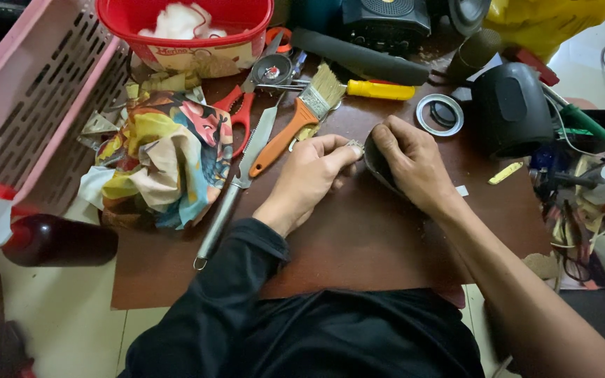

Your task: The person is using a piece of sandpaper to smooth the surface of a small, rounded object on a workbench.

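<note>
Dark curved piece (378,166) pressed by right hand (411,162); left hand (313,171) pinches beside.

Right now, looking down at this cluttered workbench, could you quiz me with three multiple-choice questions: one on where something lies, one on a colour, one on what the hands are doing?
1. Where does the paintbrush lie?
A. Inside the red tub
B. On the brown board, just beyond the left hand
C. On the floor

2. What colour is the paintbrush's handle?
A. Orange
B. Blue
C. White

3. What is the right hand doing?
A. Hanging free above the board
B. Gripping the scissors
C. Pressing on a dark curved piece

Answers: 1 B, the brush rests on the brown board past the left hand. 2 A, the handle is plainly orange. 3 C, the fingers cover the dark curved piece, while the left hand pinches something small at its edge.
</note>
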